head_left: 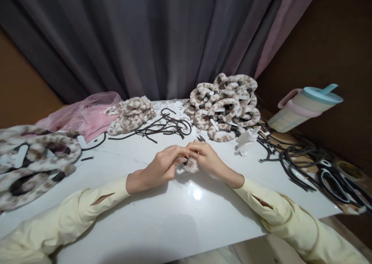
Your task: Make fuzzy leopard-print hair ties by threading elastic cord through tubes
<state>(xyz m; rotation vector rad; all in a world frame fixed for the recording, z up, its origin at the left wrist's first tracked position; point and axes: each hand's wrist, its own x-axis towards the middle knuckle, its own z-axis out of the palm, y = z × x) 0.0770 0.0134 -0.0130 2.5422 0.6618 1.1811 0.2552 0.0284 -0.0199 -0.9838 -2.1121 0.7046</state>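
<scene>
My left hand (165, 164) and my right hand (207, 158) meet above the middle of the white table (162, 221). Fingers of both are closed around a small furry, pale piece (192, 165) with a dark band or cord end at its left side. Most of that piece is hidden by the fingers. Two dark pointed tips (201, 139), like small scissor blades, show just beyond my right hand; I cannot tell whether that hand holds them. Behind the hands lies a loose bunch of black cords (171, 126).
Spotted furry rings with white tags pile up at the back (225, 107) and left (37, 155). A furry heap (132, 115) adjoins a pink plastic bag (84, 115). At right are crumpled white tissue (247, 141), a tumbler (305, 108), black cords (299, 159) and black-handled scissors (333, 184).
</scene>
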